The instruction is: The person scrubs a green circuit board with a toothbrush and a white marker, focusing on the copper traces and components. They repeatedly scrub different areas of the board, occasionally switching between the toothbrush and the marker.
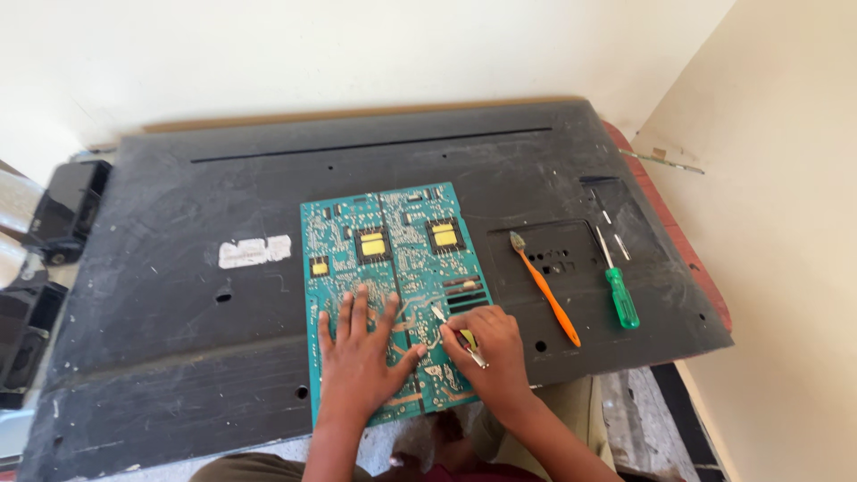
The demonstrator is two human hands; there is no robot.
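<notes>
While lying flat on the black panel [178, 295], green circuit board [393, 286] pinned under left hand [357, 353], fingers spread open, gripping nothing; right hand [486, 353] beside it, fingers closed around metal tweezers [457, 336], tips touching board. Orange brush [544, 287] and green screwdriver [618, 290] nearby.

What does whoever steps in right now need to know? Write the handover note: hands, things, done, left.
Left hand: flat on the green circuit board, fingers spread, pinning it.
Right hand: grips metal tweezers, tip on the board's lower right.
The board lies solder side up on the black back panel.
Beside it, untouched: an orange-handled brush and a green-handled screwdriver.
Done: board out and flipped. Left: the tweezer work at that spot; I can't tell how far along it is.
</notes>
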